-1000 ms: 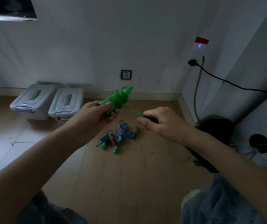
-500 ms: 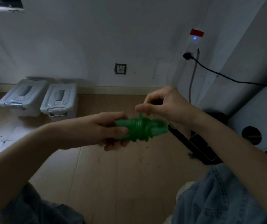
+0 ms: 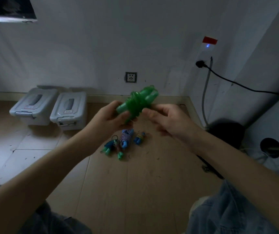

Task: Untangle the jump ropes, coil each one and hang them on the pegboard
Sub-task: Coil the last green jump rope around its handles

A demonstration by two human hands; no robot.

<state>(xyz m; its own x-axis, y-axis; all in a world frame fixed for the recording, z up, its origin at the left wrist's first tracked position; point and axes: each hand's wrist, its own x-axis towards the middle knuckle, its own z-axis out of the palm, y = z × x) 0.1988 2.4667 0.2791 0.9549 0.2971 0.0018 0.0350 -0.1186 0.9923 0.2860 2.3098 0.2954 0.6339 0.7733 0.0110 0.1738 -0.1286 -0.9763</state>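
Observation:
A green jump rope (image 3: 138,103) is wound tightly round its two green handles into a bundle, held in the air above the floor. My left hand (image 3: 109,118) grips the bundle's lower left end, thumb on top. My right hand (image 3: 165,119) pinches the bundle's right side at the coils. On the floor below lie three other coiled ropes: a teal one with a ring (image 3: 112,147), a blue and white striped one (image 3: 126,137) and a small blue one with yellow wraps (image 3: 139,138). No pegboard is in view.
Two grey lidded storage boxes (image 3: 69,109) stand against the back wall at the left. A wall socket (image 3: 131,77) is behind the bundle. A black cable (image 3: 236,83) runs from a plug on the right wall. A dark round object (image 3: 226,132) sits in the right corner.
The green bundle has tilted from level to pointing up and right. My right hand dropped from above the coils to the bundle's right side. The floor ropes came back into view.

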